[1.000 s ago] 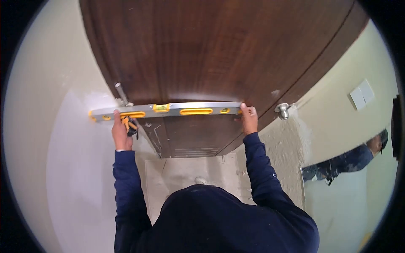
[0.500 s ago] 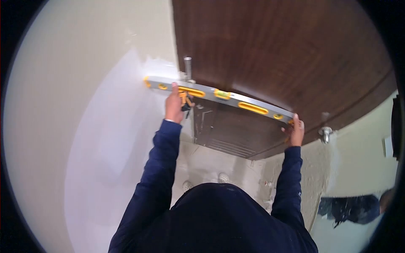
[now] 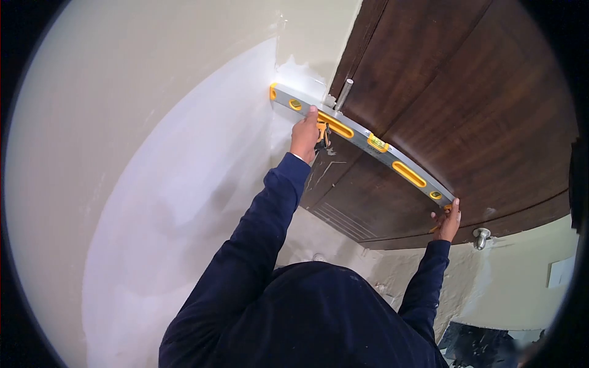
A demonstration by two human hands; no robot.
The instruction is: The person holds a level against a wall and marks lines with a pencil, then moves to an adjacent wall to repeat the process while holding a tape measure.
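A long grey spirit level [image 3: 363, 140] with yellow vials and slots lies across the front of a dark brown wooden door, sloping down to the right in view. Near its left end, my left hand [image 3: 304, 136] grips it, thumb on the front face. Beside those fingers shows a small orange-and-black item [image 3: 323, 134] whose kind I cannot make out. My right hand [image 3: 451, 223] closes round the right end, its fingers partly hidden. Close behind the level's left part, a metal rod [image 3: 345, 95] sticks out. The level's left tip meets the white-patched wall.
The brown door [image 3: 466, 104] fills the upper right. White plaster [image 3: 184, 159] covers part of the left wall. A metal fitting [image 3: 481, 237] juts out near the door's right edge. Below it, at lower right, is a dark object [image 3: 478, 343], partly cut off.
The view has turned, so the level appears shifted right and more steeply sloped. Both hands keep their hold on it. The shoes on the floor are now mostly hidden.
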